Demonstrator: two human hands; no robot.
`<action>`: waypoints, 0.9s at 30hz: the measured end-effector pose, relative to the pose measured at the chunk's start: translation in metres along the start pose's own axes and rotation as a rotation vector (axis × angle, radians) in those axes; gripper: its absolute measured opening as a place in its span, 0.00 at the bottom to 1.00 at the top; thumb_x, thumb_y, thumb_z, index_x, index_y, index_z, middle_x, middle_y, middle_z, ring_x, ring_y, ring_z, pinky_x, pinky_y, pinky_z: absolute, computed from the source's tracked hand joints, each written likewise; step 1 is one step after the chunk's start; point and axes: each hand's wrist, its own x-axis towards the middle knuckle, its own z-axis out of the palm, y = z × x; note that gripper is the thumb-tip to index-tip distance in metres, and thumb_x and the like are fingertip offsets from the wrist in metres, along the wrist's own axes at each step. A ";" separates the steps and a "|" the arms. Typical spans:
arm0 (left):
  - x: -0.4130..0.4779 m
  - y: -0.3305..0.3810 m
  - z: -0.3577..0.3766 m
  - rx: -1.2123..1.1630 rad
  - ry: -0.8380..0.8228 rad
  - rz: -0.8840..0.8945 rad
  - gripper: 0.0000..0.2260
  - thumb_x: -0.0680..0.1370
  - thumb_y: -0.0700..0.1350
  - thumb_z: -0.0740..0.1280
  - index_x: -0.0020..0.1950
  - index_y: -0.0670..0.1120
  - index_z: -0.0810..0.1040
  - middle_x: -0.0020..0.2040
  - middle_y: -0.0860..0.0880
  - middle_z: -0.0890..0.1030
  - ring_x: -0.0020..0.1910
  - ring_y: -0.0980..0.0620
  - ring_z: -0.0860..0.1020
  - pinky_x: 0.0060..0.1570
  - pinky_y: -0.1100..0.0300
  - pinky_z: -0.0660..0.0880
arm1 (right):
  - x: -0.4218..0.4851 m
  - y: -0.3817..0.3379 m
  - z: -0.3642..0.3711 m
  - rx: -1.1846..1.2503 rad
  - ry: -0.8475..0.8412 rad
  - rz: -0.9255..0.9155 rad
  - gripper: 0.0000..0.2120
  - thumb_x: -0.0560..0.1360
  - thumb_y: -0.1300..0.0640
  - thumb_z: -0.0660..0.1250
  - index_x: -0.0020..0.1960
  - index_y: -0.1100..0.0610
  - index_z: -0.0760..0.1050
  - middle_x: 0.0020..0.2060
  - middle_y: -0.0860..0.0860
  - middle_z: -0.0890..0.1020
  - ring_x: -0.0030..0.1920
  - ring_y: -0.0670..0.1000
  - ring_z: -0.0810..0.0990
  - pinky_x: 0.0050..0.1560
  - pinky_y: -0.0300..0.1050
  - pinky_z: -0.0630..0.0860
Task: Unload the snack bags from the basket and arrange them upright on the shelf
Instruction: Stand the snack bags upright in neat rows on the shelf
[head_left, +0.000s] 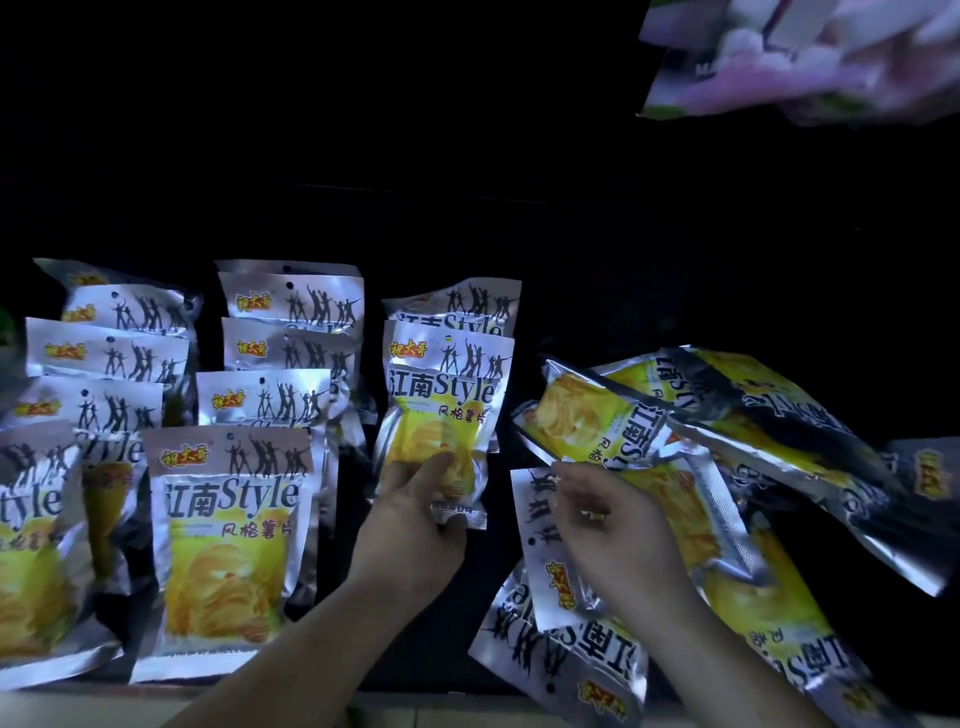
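Silver-and-yellow chip bags stand upright in rows on the dark shelf (431, 639); the front bag of the middle row (228, 540) faces me. My left hand (415, 514) grips the bottom of an upright bag (441, 410) in the third row, with another bag behind it. To the right, several more of these bags (769, 415) lie loose in a heap, upside down or tilted. My right hand (618, 540) reaches into that heap, fingers curled at the edge of a tilted bag (582, 415); whether it holds that bag is unclear. No basket is in view.
A blurred pink-and-white bag (779, 57) hangs at the top right. The shelf's pale front edge (78, 701) runs along the bottom. The back of the shelf is dark.
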 end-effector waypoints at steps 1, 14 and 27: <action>-0.001 0.002 0.001 0.005 -0.016 -0.014 0.31 0.76 0.46 0.70 0.78 0.58 0.65 0.71 0.55 0.66 0.60 0.51 0.78 0.50 0.60 0.76 | -0.001 0.003 -0.001 -0.004 -0.010 0.000 0.15 0.81 0.55 0.68 0.58 0.33 0.75 0.57 0.34 0.79 0.60 0.36 0.76 0.62 0.42 0.75; -0.004 -0.003 0.003 -0.092 0.123 0.052 0.22 0.75 0.43 0.70 0.69 0.55 0.77 0.61 0.54 0.76 0.52 0.52 0.81 0.51 0.55 0.81 | 0.009 0.002 0.007 0.024 -0.035 -0.002 0.15 0.79 0.53 0.70 0.65 0.43 0.79 0.58 0.37 0.81 0.59 0.38 0.78 0.61 0.43 0.76; -0.020 0.041 0.041 -0.351 -0.417 -0.172 0.14 0.68 0.49 0.71 0.52 0.60 0.78 0.44 0.52 0.86 0.44 0.42 0.85 0.43 0.42 0.83 | -0.004 0.039 -0.042 -0.538 0.169 -0.242 0.13 0.75 0.48 0.70 0.58 0.49 0.83 0.55 0.44 0.81 0.61 0.51 0.77 0.59 0.48 0.77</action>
